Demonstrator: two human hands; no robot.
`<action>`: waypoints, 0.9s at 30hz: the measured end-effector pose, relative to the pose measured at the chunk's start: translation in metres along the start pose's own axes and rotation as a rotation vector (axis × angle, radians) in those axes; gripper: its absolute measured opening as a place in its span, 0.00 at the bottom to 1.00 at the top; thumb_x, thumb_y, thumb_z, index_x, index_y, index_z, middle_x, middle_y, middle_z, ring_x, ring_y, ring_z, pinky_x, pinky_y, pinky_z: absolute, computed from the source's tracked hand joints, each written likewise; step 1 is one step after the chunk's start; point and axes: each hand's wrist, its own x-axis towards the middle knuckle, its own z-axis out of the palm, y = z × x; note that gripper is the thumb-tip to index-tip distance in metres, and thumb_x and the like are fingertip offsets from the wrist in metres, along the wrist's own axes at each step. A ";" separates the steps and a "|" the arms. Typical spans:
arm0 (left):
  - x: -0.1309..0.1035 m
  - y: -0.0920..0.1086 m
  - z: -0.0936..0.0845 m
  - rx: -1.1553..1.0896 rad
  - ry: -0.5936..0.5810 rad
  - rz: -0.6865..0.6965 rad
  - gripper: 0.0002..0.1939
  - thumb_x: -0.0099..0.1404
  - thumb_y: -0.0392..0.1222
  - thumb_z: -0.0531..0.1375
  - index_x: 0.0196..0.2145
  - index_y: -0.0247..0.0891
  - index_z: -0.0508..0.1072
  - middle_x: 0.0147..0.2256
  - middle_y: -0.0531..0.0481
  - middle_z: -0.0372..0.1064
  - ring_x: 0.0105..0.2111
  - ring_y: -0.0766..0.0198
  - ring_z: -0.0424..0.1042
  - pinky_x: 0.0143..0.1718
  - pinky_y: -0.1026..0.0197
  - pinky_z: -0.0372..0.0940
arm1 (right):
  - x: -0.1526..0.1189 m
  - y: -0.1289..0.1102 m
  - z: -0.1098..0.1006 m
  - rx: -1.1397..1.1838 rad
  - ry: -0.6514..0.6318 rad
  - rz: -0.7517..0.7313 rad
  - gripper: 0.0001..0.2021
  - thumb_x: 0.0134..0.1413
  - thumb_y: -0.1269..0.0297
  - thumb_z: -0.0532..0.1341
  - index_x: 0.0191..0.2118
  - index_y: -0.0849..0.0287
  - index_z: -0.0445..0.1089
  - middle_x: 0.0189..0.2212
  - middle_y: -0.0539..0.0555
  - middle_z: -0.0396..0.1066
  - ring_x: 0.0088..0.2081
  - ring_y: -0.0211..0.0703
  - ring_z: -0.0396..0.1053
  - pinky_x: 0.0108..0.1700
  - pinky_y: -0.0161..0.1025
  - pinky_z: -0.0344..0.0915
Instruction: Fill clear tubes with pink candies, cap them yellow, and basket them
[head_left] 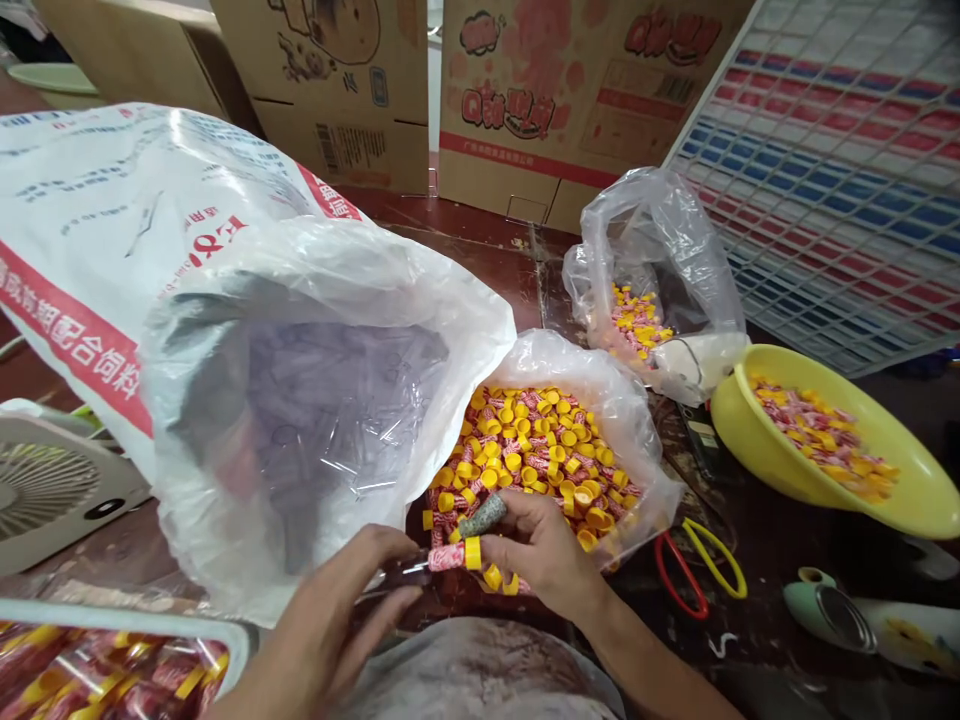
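My left hand (367, 590) is closed round a clear plastic tube (411, 570) at the lower middle. A pink-and-white patterned piece with a yellow cap (472, 553) sits at the tube's right end, with the fingers of my right hand (536, 550) pinched on the cap. One right finger wears a speckled grey-green cover (484, 515). Just beyond my hands, a clear bag (637, 430) holds several yellow-capped pieces. To the left, a large white sack (472, 300) gapes open, with several clear tubes (360, 400) inside.
A white tray (238, 640) of filled tubes is at the lower left, below a fan (45, 490). On the right are a yellow basin (795, 465), another plastic bag (667, 220), scissors (705, 570) and a green-capped bottle (832, 615). Cardboard boxes (517, 180) and a wire rack (825, 190) stand behind.
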 end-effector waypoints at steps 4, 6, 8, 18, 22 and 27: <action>0.001 0.013 0.017 -0.130 -0.061 -0.005 0.09 0.74 0.38 0.57 0.49 0.49 0.66 0.41 0.54 0.74 0.40 0.67 0.77 0.42 0.69 0.71 | 0.002 0.005 0.005 -0.095 -0.089 0.096 0.15 0.46 0.57 0.75 0.31 0.60 0.71 0.25 0.46 0.69 0.27 0.35 0.63 0.30 0.31 0.58; -0.001 0.011 0.025 -0.146 -0.083 0.007 0.09 0.74 0.36 0.56 0.49 0.48 0.65 0.41 0.53 0.72 0.40 0.67 0.76 0.42 0.69 0.71 | 0.003 0.007 0.005 -0.129 -0.119 0.125 0.17 0.45 0.56 0.75 0.30 0.60 0.70 0.25 0.45 0.67 0.27 0.34 0.61 0.29 0.31 0.56; -0.003 0.009 0.033 -0.135 -0.075 0.011 0.08 0.74 0.35 0.55 0.48 0.48 0.65 0.42 0.52 0.72 0.40 0.66 0.76 0.41 0.68 0.71 | 0.005 0.010 0.005 -0.132 -0.165 0.151 0.18 0.47 0.54 0.74 0.30 0.60 0.70 0.23 0.44 0.65 0.26 0.34 0.59 0.28 0.31 0.54; -0.004 -0.022 -0.002 0.115 0.046 -0.131 0.14 0.69 0.38 0.55 0.51 0.47 0.72 0.41 0.50 0.76 0.38 0.61 0.79 0.38 0.64 0.72 | 0.005 -0.009 -0.037 -0.619 0.109 -0.109 0.08 0.57 0.62 0.68 0.30 0.58 0.73 0.27 0.48 0.73 0.31 0.40 0.67 0.34 0.34 0.61; 0.007 -0.062 -0.019 0.480 0.016 -0.443 0.16 0.66 0.39 0.53 0.46 0.43 0.78 0.44 0.45 0.79 0.36 0.51 0.81 0.33 0.56 0.71 | 0.000 -0.008 -0.057 -1.070 0.270 -0.243 0.09 0.62 0.65 0.65 0.29 0.57 0.70 0.28 0.49 0.73 0.31 0.41 0.68 0.36 0.36 0.61; 0.030 -0.062 0.010 0.585 -0.184 -0.471 0.22 0.61 0.31 0.52 0.47 0.40 0.80 0.42 0.40 0.79 0.38 0.44 0.81 0.32 0.52 0.71 | -0.003 0.005 -0.027 -1.373 0.117 -0.180 0.05 0.62 0.64 0.67 0.35 0.57 0.74 0.35 0.52 0.75 0.38 0.44 0.73 0.40 0.36 0.64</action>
